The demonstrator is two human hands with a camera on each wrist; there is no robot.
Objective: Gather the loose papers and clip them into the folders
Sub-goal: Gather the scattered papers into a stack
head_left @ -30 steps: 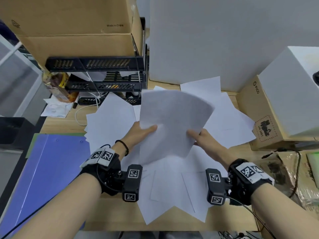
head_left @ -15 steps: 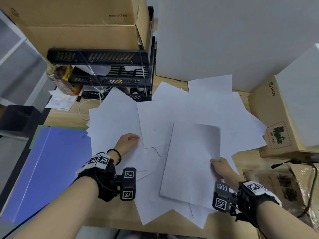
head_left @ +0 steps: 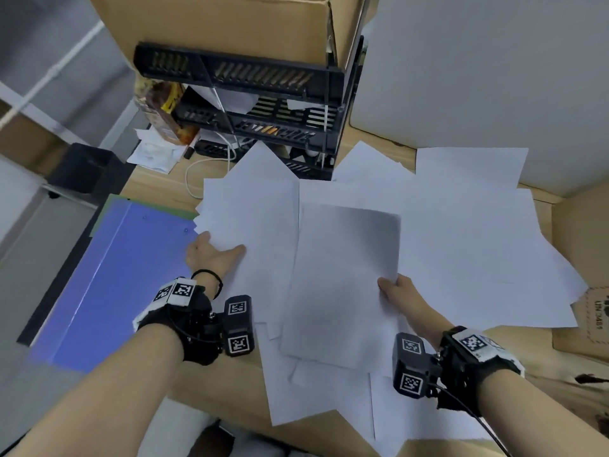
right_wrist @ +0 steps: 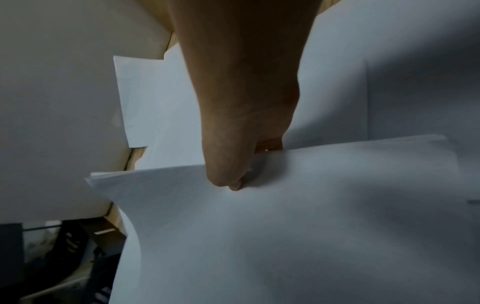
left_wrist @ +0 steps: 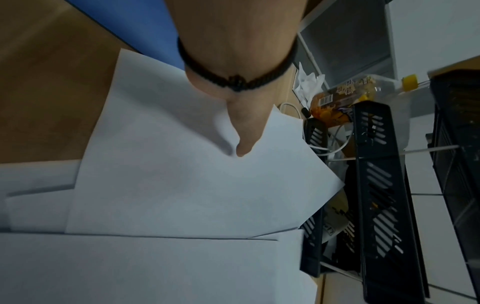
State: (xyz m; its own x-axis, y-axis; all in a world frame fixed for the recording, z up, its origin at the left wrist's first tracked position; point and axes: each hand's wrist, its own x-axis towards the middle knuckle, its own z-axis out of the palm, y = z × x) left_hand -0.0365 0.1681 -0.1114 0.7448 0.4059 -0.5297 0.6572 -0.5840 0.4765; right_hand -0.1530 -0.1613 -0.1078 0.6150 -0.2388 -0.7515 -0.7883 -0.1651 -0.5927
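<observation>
White loose papers (head_left: pixel 461 232) lie scattered over the wooden desk (head_left: pixel 211 380). My right hand (head_left: pixel 390 285) pinches a stack of papers (head_left: pixel 342 285) by its right edge, thumb on top (right_wrist: pixel 233 183), and holds it low over the pile. At the left side of the pile my left hand (head_left: pixel 227 250) grips a loose sheet (head_left: pixel 250 212). Its thumb (left_wrist: pixel 241 144) lies on top and the fingers are hidden under the paper. A blue folder (head_left: pixel 115 275) lies closed on the desk at the left, beside my left wrist.
A black tiered paper tray (head_left: pixel 263 103) stands at the back under a cardboard box (head_left: pixel 230 24). A bottle (left_wrist: pixel 337 102) and a white cable (head_left: pixel 194 179) lie left of it. Another cardboard box (head_left: pixel 580 258) and a white box (head_left: pixel 478 67) bound the right and back.
The stack, held up by both hands a second ago, has come down, held by the right hand alone. My left hand let go and moved left onto a loose sheet.
</observation>
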